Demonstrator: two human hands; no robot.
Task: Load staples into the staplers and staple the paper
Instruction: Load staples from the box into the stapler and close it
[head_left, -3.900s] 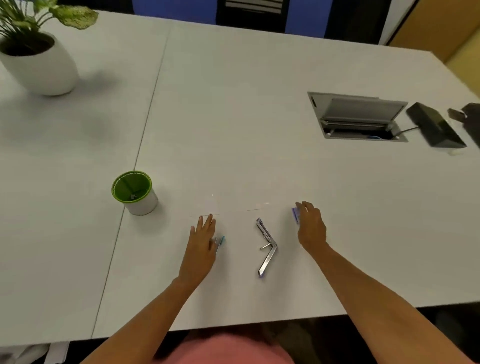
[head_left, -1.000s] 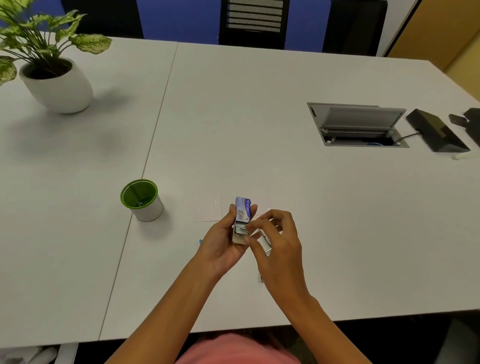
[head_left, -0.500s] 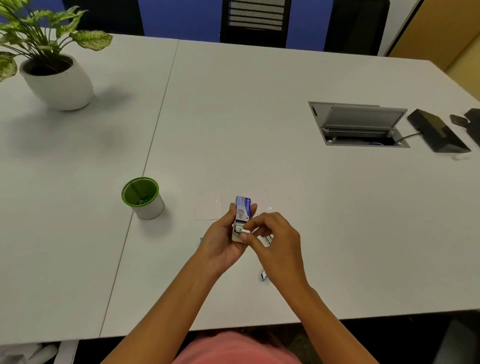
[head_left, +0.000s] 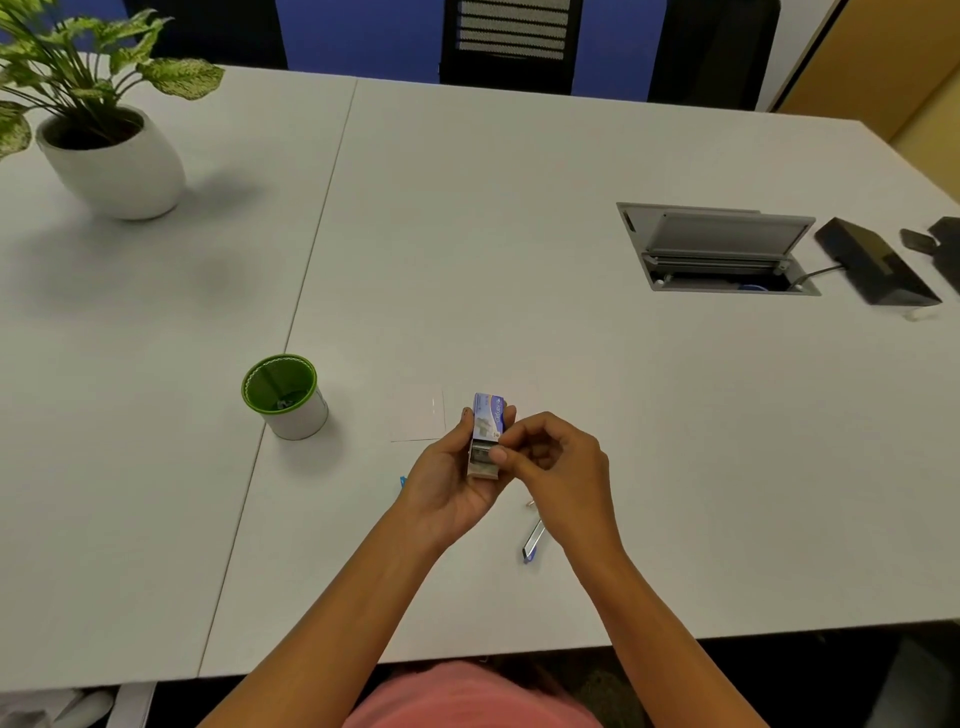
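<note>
The white desk (head_left: 519, 208) lies wide and bare from its far edge to the middle, and more bare top runs along the near edge on either side of the forearms. At the far left corner stands a leafy plant in a round white pot (head_left: 117, 161). A green-rimmed white cup (head_left: 284, 397) stands on the seam between the two desk tops, left of the hands. A thin white paper sheet (head_left: 418, 415) lies flat just beyond the left hand (head_left: 447, 478), and a small blue scrap (head_left: 402, 480), too small to make out, shows at that hand's left. The left hand, palm up above the desk, curls thumb and fingers round a small blue staple box (head_left: 488, 413) held upright. The box's grey inner tray (head_left: 480, 462) is slid out toward the person. The right hand (head_left: 558, 462), fingers curled in, pinches that tray with its thumb tip. Under the right wrist a steel stapler with a blue tip (head_left: 532, 543) lies on the desk, partly hidden. Toward the right edge sit an open grey cable hatch (head_left: 719, 249) and a black wedge-shaped device (head_left: 878, 267), well apart from the hands.
</note>
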